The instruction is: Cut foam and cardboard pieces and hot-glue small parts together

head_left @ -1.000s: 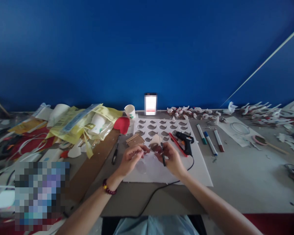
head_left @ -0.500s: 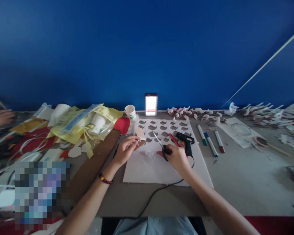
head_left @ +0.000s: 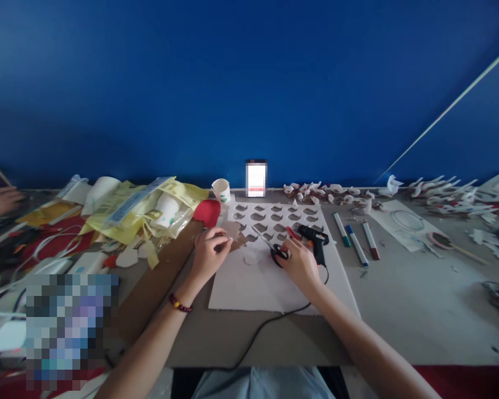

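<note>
In the head view my right hand [head_left: 303, 267] has its fingers at the black handles of a pair of scissors [head_left: 278, 254], whose blades point away and to the left over a white board [head_left: 249, 293]. My left hand [head_left: 210, 254] is pinched over the board's left edge; whatever is between its fingertips is too small to make out. Just beyond those fingertips is a greyish-brown card piece [head_left: 233, 229]. Rows of wavy grey cut-out shapes [head_left: 279, 228] cover the far half of the board. Beside my right hand lies a black glue gun [head_left: 316, 237], its cord running toward me.
Several markers [head_left: 357, 245] lie right of the board. White bird-like pieces [head_left: 349, 198] line the wall, near a phone [head_left: 256, 178] and a paper cup [head_left: 221, 190]. Yellow packaging [head_left: 120, 213] and clutter fill the left. Another person's hand [head_left: 0, 202] shows far left.
My left hand has shifted slightly left, and the white sliver seen at its fingertips no longer shows. My right hand has turned the scissors a little, their blades now lower.
</note>
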Tool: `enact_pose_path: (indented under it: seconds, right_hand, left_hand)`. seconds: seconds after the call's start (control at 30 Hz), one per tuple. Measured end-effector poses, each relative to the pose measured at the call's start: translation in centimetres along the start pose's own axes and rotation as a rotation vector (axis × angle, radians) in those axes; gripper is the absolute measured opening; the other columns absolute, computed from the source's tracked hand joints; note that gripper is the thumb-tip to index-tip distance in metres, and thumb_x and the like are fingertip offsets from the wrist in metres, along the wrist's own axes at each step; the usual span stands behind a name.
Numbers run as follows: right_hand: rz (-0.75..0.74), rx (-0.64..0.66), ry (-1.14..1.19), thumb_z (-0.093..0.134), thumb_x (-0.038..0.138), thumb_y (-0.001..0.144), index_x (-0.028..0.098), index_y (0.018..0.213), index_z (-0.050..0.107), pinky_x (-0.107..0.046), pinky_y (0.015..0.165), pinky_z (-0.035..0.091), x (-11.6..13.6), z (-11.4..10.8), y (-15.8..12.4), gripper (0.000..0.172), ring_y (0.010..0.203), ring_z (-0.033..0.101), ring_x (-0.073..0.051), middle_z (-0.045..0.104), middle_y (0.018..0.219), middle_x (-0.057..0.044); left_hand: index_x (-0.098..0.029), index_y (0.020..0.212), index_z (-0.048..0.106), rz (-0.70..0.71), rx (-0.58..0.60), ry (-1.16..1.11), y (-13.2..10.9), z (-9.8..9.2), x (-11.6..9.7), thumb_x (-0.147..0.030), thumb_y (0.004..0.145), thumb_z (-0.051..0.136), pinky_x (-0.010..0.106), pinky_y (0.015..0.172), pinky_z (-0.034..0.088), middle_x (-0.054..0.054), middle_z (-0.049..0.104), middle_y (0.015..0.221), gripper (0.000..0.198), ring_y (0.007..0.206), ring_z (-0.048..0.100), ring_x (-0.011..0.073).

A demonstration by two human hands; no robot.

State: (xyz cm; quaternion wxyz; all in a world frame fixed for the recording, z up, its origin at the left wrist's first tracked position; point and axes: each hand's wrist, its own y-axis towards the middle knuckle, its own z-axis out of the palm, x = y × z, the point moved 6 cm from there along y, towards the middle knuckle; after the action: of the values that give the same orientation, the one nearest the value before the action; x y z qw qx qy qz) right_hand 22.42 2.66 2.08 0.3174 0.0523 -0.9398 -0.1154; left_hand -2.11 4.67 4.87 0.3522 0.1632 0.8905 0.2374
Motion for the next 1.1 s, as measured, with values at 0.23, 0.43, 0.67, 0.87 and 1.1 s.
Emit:
enact_pose_path:
  seconds: [0.23, 0.43, 0.67, 0.87, 1.1]
  right_hand:
    - [0.095, 0.075, -0.019, 0.064, 0.026, 0.073, 0.023, 0.082, 0.061, -0.025, 0.053, 0.033, -0.4, 0.7, 0.0, 0.01, 0.056, 0.054, -0.017, 0.057, 0.06, 0.002]
    - [0.066, 0.077, 0.066, 0.058, 0.028, 0.08, 0.021, 0.083, 0.061, -0.027, 0.058, 0.039, -0.6, 1.0, 0.3, 0.008, 0.062, 0.057, -0.018, 0.059, 0.065, 0.0]
    - [-0.12, 0.079, 0.171, 0.054, 0.023, 0.084, 0.021, 0.088, 0.062, -0.028, 0.064, 0.044, 1.7, 0.6, -0.4, 0.01, 0.072, 0.06, -0.018, 0.065, 0.082, -0.005]
    - [-0.135, 0.24, 0.493, 0.055, 0.026, 0.086, 0.021, 0.094, 0.064, -0.023, 0.056, 0.045, 4.5, 0.9, -1.7, 0.013, 0.067, 0.059, -0.014, 0.066, 0.081, -0.003]
    - [-0.048, 0.332, 0.565, 0.056, 0.026, 0.083, 0.019, 0.082, 0.065, -0.022, 0.051, 0.04, 4.3, 1.5, -1.8, 0.011, 0.058, 0.054, -0.012, 0.062, 0.068, 0.0]
  left_hand:
    - [-0.019, 0.069, 0.067, -0.037, 0.02, -0.214, 0.1, 0.0, -0.5, -0.031, 0.082, 0.061, 0.029, 0.074, 0.049, 0.004, 0.062, 0.082, 0.019, 0.08, 0.06, 0.0162]
    - [-0.018, 0.071, 0.067, -0.044, 0.14, -0.325, -0.4, 0.7, -1.7, -0.03, 0.083, 0.06, 0.027, 0.071, 0.048, 0.005, 0.061, 0.087, 0.019, 0.081, 0.059, 0.0152]
    - [-0.017, 0.073, 0.068, -0.021, 0.262, -0.342, -1.1, 1.3, -3.2, -0.033, 0.087, 0.056, 0.028, 0.074, 0.046, 0.005, 0.061, 0.082, 0.024, 0.08, 0.057, 0.0154]
    - [-0.019, 0.075, 0.068, 0.133, 0.364, -0.329, -1.9, 1.7, -5.6, -0.026, 0.087, 0.056, 0.03, 0.076, 0.046, 0.005, 0.063, 0.081, 0.018, 0.081, 0.057, 0.0169]
    - [-0.019, 0.075, 0.068, 0.268, 0.394, -0.18, -2.5, 2.3, -6.5, -0.027, 0.088, 0.055, 0.032, 0.076, 0.046, 0.006, 0.062, 0.082, 0.021, 0.084, 0.056, 0.0183]
